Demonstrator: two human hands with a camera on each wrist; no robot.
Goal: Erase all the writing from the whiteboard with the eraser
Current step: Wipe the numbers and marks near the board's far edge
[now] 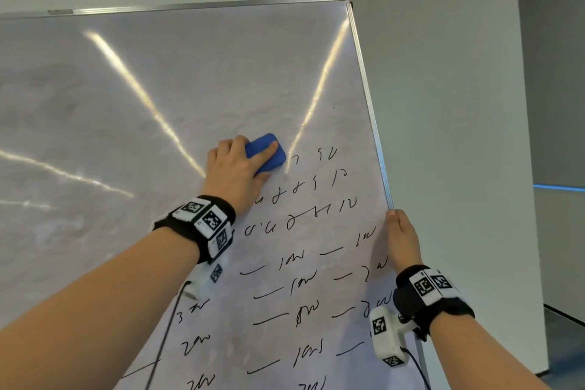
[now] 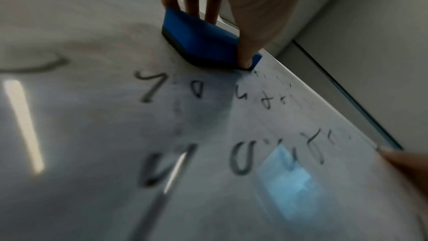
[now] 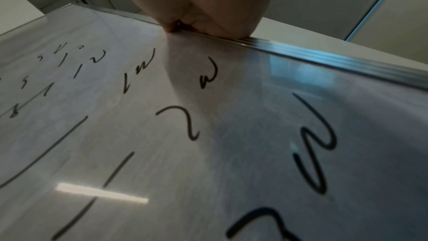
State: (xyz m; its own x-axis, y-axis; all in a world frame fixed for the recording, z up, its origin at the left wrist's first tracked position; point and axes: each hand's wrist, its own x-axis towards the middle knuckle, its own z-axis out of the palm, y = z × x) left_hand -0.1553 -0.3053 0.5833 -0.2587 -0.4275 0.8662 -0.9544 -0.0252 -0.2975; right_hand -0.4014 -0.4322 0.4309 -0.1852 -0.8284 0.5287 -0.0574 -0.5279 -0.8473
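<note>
A large whiteboard in a metal frame fills the head view. Its upper part is wiped to a grey smear. Black marker writing covers the lower right in several rows. My left hand grips a blue eraser and presses it flat on the board just above the top row of writing. The left wrist view shows the eraser with its dark felt face on the board and fingers curled over it. My right hand grips the board's right frame edge, thumb on the front.
A plain grey wall stands behind and to the right of the board. A blue light strip glows on the far right wall. Ceiling lights reflect as bright streaks on the board. Dark floor shows at the lower right.
</note>
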